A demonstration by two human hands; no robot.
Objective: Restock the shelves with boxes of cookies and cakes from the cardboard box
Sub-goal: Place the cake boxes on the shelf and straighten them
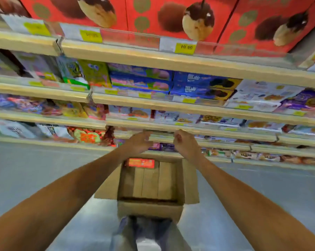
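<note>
Left hand [139, 142], right hand [185, 143] near shelf [225, 136], box [149, 208] below

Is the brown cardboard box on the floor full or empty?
Almost empty: the brown cardboard box shows its bare bottom, with one red packet at its far end.

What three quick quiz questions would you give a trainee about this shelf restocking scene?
1. True or false: the cardboard box on the floor is sealed shut.
2. What colour is the pack visible at the box's far end? A blue, B red, C green.
3. Of the left hand and right hand, which has curled fingers?

Key: 1 false, its flaps are open; 2 B; 3 right.
</note>
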